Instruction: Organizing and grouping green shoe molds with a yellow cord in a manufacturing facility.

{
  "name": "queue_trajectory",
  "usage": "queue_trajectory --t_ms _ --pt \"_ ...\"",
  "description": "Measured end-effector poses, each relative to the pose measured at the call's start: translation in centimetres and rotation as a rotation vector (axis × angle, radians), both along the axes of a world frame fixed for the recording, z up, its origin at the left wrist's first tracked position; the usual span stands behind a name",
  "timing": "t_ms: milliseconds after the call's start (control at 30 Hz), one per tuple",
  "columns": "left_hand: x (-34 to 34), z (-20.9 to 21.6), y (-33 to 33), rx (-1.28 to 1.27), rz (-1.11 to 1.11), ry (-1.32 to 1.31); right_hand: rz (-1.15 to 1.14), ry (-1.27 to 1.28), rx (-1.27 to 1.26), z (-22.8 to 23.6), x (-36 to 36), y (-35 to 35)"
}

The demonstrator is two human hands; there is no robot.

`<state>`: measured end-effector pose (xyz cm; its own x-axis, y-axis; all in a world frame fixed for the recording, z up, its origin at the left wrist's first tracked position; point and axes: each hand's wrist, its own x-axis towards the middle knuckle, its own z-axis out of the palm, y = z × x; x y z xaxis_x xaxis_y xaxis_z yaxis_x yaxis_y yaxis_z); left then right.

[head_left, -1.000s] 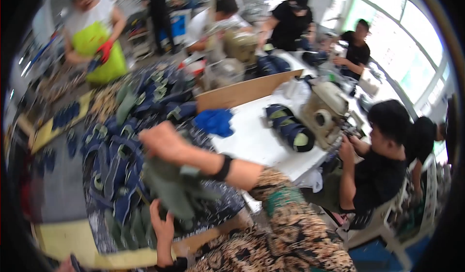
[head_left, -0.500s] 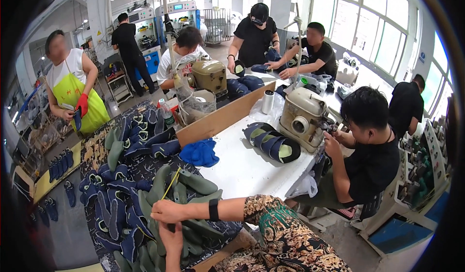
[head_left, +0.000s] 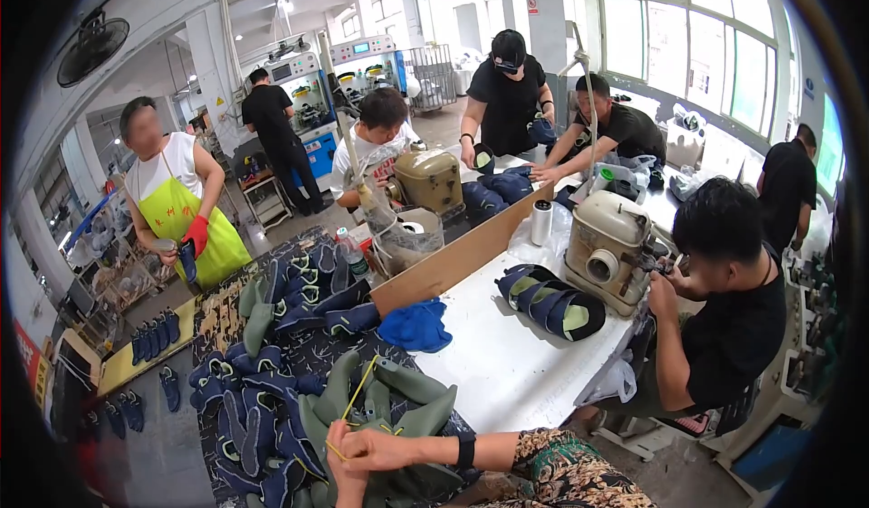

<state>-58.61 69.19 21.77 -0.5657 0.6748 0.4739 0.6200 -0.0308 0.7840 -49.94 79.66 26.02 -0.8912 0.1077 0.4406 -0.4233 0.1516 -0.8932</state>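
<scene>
A thin yellow cord (head_left: pixel 360 388) slants down from the heap of olive-green shoe lasts (head_left: pixel 412 384) to my hands. My right hand (head_left: pixel 378 450), with a black band on its wrist, is closed in a pinch on the cord. Close against it, my left hand (head_left: pixel 346 472) is raised with its fingers pressed together on the same cord, a loop of which shows between the two. Left of my hands lie several navy shoe uppers (head_left: pixel 246 436) with pale green linings. Part of the lasts is hidden behind my hands and forearm.
A blue cloth (head_left: pixel 415 325) lies on the white table (head_left: pixel 507 381), near a row of navy uppers (head_left: pixel 552 302) and a beige machine (head_left: pixel 608 250). A wooden board (head_left: pixel 457 250) divides the table. Co-workers sit and stand around; one wears a yellow apron (head_left: pixel 195 227).
My hands have moved a little down and right in view, and the cord loop now shows between them. The view has shifted left and up. The apron wearer now holds a cup-like container.
</scene>
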Motion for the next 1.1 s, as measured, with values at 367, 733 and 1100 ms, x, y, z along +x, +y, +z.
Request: queue_trajectory --t_ms 367,733,1100 --pt "-2.0 -0.3 -1.5 -0.369 -0.001 0.198 -0.100 -0.306 0.147 -4.0 4.8 0.3" --pt "-3.1 -3.3 -0.6 -0.105 0.305 -0.075 -0.197 -0.198 0.242 -4.5 5.4 -0.5" --pt "-4.3 -4.1 -1.5 -0.232 0.160 0.491 -0.310 -0.187 0.280 -6.1 5.9 -0.2"
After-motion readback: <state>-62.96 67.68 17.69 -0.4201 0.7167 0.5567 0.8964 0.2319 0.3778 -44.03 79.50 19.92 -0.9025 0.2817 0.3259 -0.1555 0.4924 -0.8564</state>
